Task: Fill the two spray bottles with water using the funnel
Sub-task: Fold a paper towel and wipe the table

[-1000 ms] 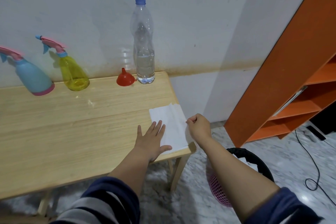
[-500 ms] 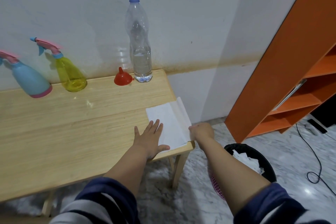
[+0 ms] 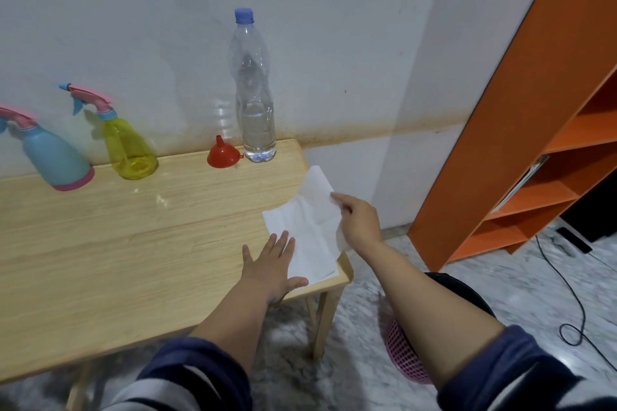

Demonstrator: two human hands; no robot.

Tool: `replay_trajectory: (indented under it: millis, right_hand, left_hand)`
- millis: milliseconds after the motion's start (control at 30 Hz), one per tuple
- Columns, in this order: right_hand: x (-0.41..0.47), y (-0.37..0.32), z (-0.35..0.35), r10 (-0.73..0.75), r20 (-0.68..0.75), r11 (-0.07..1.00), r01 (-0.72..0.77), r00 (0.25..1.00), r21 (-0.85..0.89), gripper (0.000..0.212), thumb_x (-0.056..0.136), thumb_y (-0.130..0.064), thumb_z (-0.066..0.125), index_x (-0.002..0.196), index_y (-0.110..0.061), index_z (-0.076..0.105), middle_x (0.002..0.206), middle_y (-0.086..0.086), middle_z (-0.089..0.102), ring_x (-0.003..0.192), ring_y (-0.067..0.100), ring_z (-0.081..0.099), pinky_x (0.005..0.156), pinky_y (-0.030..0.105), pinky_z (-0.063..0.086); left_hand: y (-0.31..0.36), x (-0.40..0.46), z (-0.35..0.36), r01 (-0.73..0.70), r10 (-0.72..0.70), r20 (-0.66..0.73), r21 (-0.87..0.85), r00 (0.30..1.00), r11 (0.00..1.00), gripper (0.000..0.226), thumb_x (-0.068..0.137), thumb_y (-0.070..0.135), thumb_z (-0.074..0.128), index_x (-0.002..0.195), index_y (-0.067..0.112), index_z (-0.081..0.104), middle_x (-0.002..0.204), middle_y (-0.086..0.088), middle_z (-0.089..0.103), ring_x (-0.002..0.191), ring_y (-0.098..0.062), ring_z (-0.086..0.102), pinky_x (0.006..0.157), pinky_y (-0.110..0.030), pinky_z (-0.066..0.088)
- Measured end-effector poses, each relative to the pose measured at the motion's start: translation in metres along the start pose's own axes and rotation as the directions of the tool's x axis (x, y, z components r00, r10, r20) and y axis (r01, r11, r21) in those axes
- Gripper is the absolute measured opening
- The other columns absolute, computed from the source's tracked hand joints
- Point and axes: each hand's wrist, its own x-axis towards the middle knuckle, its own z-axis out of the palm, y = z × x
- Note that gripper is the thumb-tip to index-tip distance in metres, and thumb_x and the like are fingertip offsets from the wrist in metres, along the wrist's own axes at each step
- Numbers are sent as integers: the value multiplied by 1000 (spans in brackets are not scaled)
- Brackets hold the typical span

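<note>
A blue spray bottle (image 3: pixel 55 158) and a yellow spray bottle (image 3: pixel 128 147), both with pink trigger heads, stand at the back left of the wooden table (image 3: pixel 133 243). A red funnel (image 3: pixel 223 154) lies mouth down beside a clear water bottle (image 3: pixel 255 103) with a blue cap, partly filled. A white paper tissue (image 3: pixel 309 227) lies at the table's right corner. My left hand (image 3: pixel 272 267) rests flat on the table, its fingers and thumb on the tissue's left edge. My right hand (image 3: pixel 357 222) pinches the tissue's right edge and lifts it.
An orange shelf unit (image 3: pixel 534 130) stands to the right. A pink basket with a black liner (image 3: pixel 417 344) sits on the marble floor below my right arm. A black cable (image 3: pixel 567 294) runs across the floor. The wall is right behind the table.
My right hand rose from beside the table's corner and lifted the tissue's right edge. My left hand stayed flat on the tissue's left edge.
</note>
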Motion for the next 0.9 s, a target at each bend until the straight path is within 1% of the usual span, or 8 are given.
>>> replay_trajectory:
  millis: [33, 100, 267, 400, 467, 533, 600, 900]
  right_hand:
    - [1, -3, -2, -15, 20, 1000, 15, 1000, -17, 48, 94, 8, 35, 127, -14, 62, 128, 1, 63, 119, 17, 56, 92, 15, 38]
    - [4, -12, -10, -29, 37, 999, 30, 999, -19, 50, 92, 10, 34, 126, -12, 63, 131, 1, 60, 121, 16, 55, 92, 14, 39]
    - [16, -26, -21, -43, 185, 997, 53, 982, -50, 39, 98, -12, 44, 135, -13, 54, 139, 2, 54, 118, 23, 59, 96, 37, 51]
    - [0, -3, 2, 161, 229, 987, -155, 960, -42, 61, 90, -39, 61, 144, -21, 41, 146, 2, 43, 123, 28, 52, 71, 33, 58]
    - [-4, 3, 14, 179, 148, 984, -176, 973, -30, 58, 92, -31, 62, 145, -19, 41, 148, 3, 42, 124, 28, 52, 58, 21, 54]
    - [-2, 4, 22, 162, 87, 985, -156, 983, -71, 48, 94, -7, 53, 141, -16, 47, 146, 5, 46, 126, 25, 51, 85, 25, 53]
    - [-1, 3, 24, 163, 86, 981, -152, 983, -122, 50, 91, 7, 41, 135, -13, 54, 143, 6, 51, 130, 23, 49, 105, 28, 40]
    - [16, -23, -12, -75, 54, 992, 80, 996, -102, 57, 87, 15, 36, 134, -10, 56, 140, 6, 53, 131, 19, 49, 104, 20, 38]
  left_hand:
    - [0, 0, 0, 2, -2, 0, 2, 1000, 1000, 87, 92, 63, 35, 153, 22, -11, 159, 6, -23, 147, -16, -19, 113, -64, -3]
    - [1, 0, -1, 3, -3, 4, 2, 1000, 1000, 87, 92, 63, 36, 153, 22, -11, 159, 6, -23, 147, -16, -18, 113, -64, -3]
    - [2, 1, -1, 5, -5, 12, -24, 1000, 1000, 88, 92, 62, 37, 153, 21, -11, 159, 6, -23, 147, -16, -19, 112, -65, -3]
    - [2, 1, -1, 13, -13, 12, -37, 1000, 999, 87, 93, 61, 38, 153, 21, -11, 158, 6, -24, 147, -16, -20, 112, -66, -3]
    - [2, 0, 0, 15, -15, 11, -39, 1000, 999, 87, 92, 61, 38, 153, 21, -10, 159, 6, -23, 147, -16, -19, 112, -66, -3]
    - [2, 0, 0, 17, -17, 8, -37, 1000, 999, 87, 92, 61, 38, 153, 21, -10, 159, 6, -22, 147, -16, -19, 112, -66, -3]
    - [2, 0, 0, 17, -17, 3, -33, 1000, 999, 87, 92, 62, 37, 153, 21, -10, 159, 6, -22, 147, -16, -19, 112, -66, -3]
    - [0, -1, -1, 20, -20, 1, -11, 1000, 1000, 91, 90, 65, 38, 153, 21, -10, 159, 6, -22, 147, -16, -17, 111, -66, -3]
